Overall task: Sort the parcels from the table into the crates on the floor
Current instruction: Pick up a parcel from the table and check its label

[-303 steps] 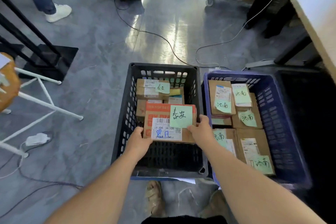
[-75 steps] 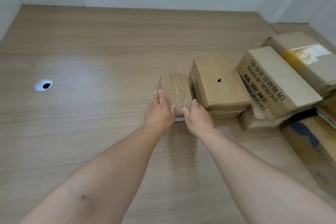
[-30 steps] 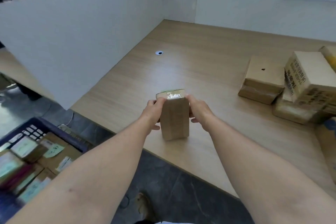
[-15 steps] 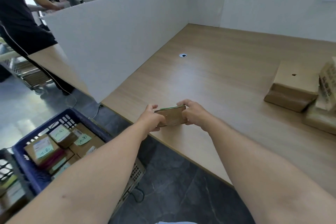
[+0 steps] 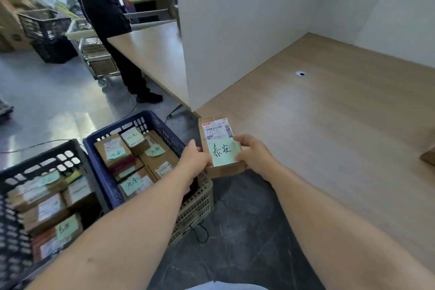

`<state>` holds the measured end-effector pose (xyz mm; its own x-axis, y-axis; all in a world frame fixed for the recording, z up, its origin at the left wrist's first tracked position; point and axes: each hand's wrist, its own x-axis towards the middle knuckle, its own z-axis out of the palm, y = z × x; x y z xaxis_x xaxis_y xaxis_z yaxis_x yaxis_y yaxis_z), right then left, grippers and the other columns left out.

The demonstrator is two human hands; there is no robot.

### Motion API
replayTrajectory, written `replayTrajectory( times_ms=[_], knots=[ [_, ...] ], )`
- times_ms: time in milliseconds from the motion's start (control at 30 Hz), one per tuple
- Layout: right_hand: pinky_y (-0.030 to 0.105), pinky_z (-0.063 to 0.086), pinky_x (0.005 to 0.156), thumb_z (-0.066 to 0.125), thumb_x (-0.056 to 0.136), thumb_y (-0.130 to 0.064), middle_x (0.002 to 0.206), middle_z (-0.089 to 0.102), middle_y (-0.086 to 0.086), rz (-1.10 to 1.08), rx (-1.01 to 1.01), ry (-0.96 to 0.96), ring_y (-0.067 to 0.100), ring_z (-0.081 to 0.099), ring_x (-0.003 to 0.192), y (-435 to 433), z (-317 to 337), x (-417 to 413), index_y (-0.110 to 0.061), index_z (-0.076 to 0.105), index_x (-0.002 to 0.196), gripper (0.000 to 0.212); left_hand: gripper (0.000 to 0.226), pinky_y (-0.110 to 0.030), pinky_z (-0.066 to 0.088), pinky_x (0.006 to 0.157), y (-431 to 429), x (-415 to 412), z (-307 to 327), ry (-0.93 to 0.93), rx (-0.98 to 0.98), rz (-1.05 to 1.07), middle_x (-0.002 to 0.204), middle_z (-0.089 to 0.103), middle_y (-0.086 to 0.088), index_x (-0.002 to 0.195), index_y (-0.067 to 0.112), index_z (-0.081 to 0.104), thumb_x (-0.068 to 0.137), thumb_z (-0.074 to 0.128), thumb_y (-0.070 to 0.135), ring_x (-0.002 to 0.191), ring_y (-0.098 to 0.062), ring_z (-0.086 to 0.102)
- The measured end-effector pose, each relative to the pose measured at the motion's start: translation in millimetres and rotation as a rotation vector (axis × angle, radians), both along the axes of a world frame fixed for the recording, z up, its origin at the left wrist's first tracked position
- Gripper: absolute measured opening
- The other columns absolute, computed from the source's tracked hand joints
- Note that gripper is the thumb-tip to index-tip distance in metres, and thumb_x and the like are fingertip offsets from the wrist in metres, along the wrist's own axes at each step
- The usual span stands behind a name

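Observation:
A small cardboard parcel (image 5: pixel 217 133) with a white shipping label and a green handwritten note faces me, held in the air off the table's near-left edge. My left hand (image 5: pixel 194 160) grips its left side and my right hand (image 5: pixel 253 154) grips its right side. Below to the left on the floor stands a blue crate (image 5: pixel 103 174) full of parcels with green notes. Left of it a black crate (image 5: pixel 14 172) also holds several labelled parcels. A beige perforated crate (image 5: pixel 195 209) sits under my left wrist, its inside mostly hidden.
The wooden table (image 5: pixel 329 136) spreads to the right, with a cable hole (image 5: pixel 301 74) and a white partition (image 5: pixel 235 37) along its left side. A person in dark clothes (image 5: pixel 106 7) stands beyond at a neighbouring table beside a wheeled cart (image 5: pixel 98 63). More black crates (image 5: pixel 44 30) stand far left.
The parcel came off the table; I have turned it so its label and green note face up. My view swung left and the floor crates are now in sight.

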<state>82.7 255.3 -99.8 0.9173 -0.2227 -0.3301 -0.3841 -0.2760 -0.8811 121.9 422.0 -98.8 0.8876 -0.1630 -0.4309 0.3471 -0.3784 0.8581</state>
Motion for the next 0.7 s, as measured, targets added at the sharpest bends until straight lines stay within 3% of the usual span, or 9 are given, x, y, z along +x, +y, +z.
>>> replayTrajectory(
  times_ms=[100,167,267,367,433,500,600,700],
  knots=[
    [0.034,0.058,0.073,0.06,0.082,0.008,0.13,0.057,0.003,0.111,-0.078,0.0,0.019,0.06,0.103,43.5,-0.9,11.8,-0.032,0.037,0.145,0.078,0.06,-0.044,0.056,0.087,46.8,4.2,-1.4,-0.031,-0.011,-0.001,0.117,0.063,-0.009,0.132,0.011,0.05,0.076,0.054,-0.011,0.106,-0.027,0.061],
    [0.025,0.055,0.063,0.059,0.084,0.007,0.13,0.055,0.002,0.167,-0.125,0.002,0.015,0.059,0.098,72.9,-2.4,18.7,-0.035,0.032,0.146,0.079,0.069,-0.032,0.057,0.074,77.6,5.9,-1.9,-0.042,-0.033,0.0,0.116,0.061,-0.003,0.138,0.019,0.044,0.077,0.055,-0.011,0.104,-0.022,0.059],
    [0.025,0.055,0.065,0.058,0.087,0.005,0.134,0.051,0.002,0.243,-0.197,0.005,0.014,0.057,0.1,116.3,-7.2,29.5,-0.039,0.031,0.146,0.078,0.076,-0.015,0.047,0.052,122.8,6.2,-5.3,-0.043,-0.051,0.003,0.116,0.061,-0.001,0.143,0.026,0.035,0.08,0.056,-0.01,0.097,-0.017,0.06],
    [0.028,0.056,0.069,0.058,0.087,0.003,0.135,0.051,0.001,0.325,-0.268,0.018,0.015,0.059,0.102,161.0,-13.0,41.0,-0.04,0.029,0.146,0.079,0.081,-0.025,0.056,0.065,168.7,6.8,-14.5,-0.015,-0.084,0.065,0.114,0.061,-0.002,0.147,0.026,0.031,0.08,0.057,-0.012,0.099,-0.019,0.062],
    [0.031,0.057,0.072,0.058,0.087,0.002,0.133,0.052,0.001,0.359,-0.278,0.027,0.016,0.06,0.101,190.6,-17.6,48.9,-0.041,0.029,0.146,0.079,0.082,-0.022,0.054,0.06,199.0,7.4,-21.4,0.013,-0.093,0.102,0.113,0.062,-0.002,0.148,0.029,0.029,0.082,0.057,-0.01,0.093,-0.014,0.063],
    [0.027,0.055,0.064,0.058,0.087,0.002,0.132,0.054,0.001,0.4,-0.291,0.032,0.016,0.06,0.097,219.9,-22.6,56.1,-0.042,0.029,0.146,0.079,0.08,-0.02,0.053,0.06,227.5,7.8,-29.4,0.016,-0.09,0.139,0.124,0.061,-0.004,0.148,0.031,0.028,0.084,0.057,-0.007,0.095,-0.014,0.063],
    [0.024,0.052,0.054,0.059,0.087,0.002,0.134,0.053,0.0,0.479,-0.326,0.031,0.015,0.062,0.091,263.7,-29.2,65.5,-0.044,0.027,0.146,0.081,0.079,-0.033,0.058,0.077,267.8,6.2,-42.0,0.011,-0.08,0.228,0.127,0.059,-0.004,0.149,0.029,0.027,0.085,0.058,-0.006,0.101,-0.019,0.063],
    [0.026,0.051,0.053,0.058,0.086,0.001,0.141,0.047,-0.001,0.575,-0.39,0.036,0.014,0.062,0.082,304.2,-35.2,72.9,-0.045,0.023,0.147,0.084,0.075,-0.018,0.052,0.058,304.0,2.3,-53.0,-0.002,-0.061,0.282,0.127,0.056,-0.001,0.147,0.029,0.03,0.086,0.059,-0.004,0.088,-0.009,0.06]
  ],
)
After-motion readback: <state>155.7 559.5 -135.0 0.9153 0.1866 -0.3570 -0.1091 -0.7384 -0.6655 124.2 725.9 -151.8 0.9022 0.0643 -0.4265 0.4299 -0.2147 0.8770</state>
